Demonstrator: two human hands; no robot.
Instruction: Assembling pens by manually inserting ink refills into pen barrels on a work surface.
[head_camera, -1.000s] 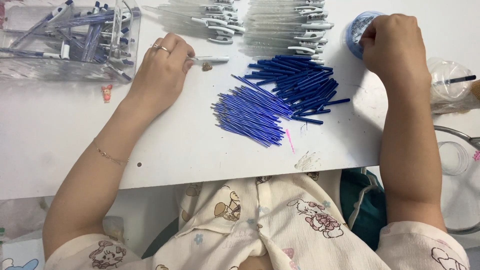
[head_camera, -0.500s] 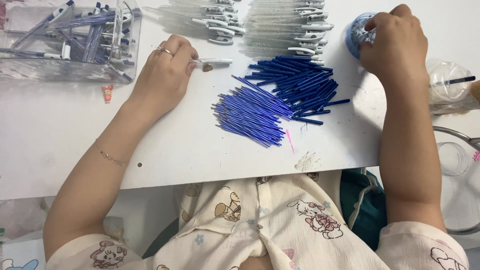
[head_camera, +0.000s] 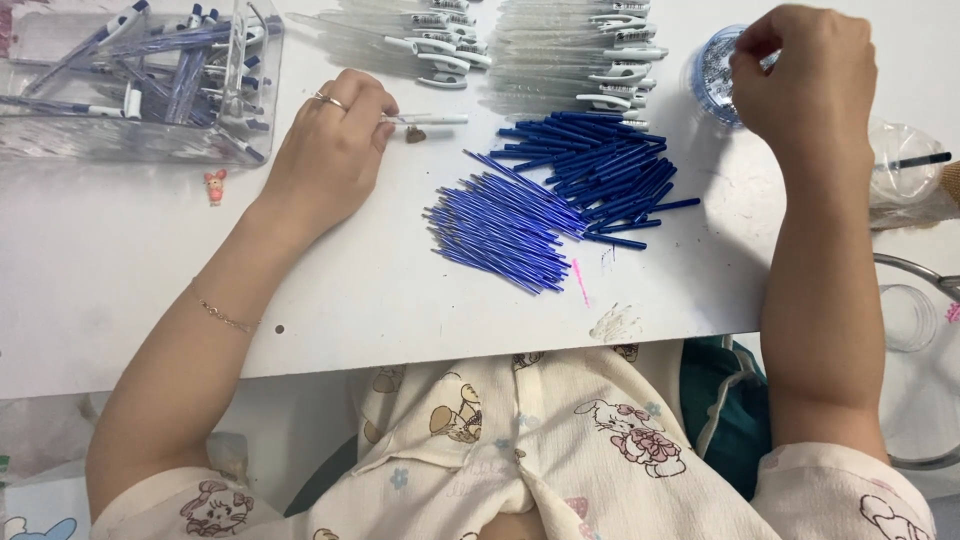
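While left hand (head_camera: 330, 150) pinches clear pen barrel (head_camera: 432, 119), thin blue refills (head_camera: 510, 225)

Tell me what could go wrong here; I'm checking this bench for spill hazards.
The right hand picks at the small blue cup from above; a snag might tip it. The refills lie loose close to the table edge; a forearm sweep could roll some off. The left hand grips a pen barrel beside them.

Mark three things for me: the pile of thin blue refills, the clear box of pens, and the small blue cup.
pile of thin blue refills (head_camera: 505, 225), head view, middle of the pile.
clear box of pens (head_camera: 262, 95), head view, right wall.
small blue cup (head_camera: 712, 75), head view, left side.
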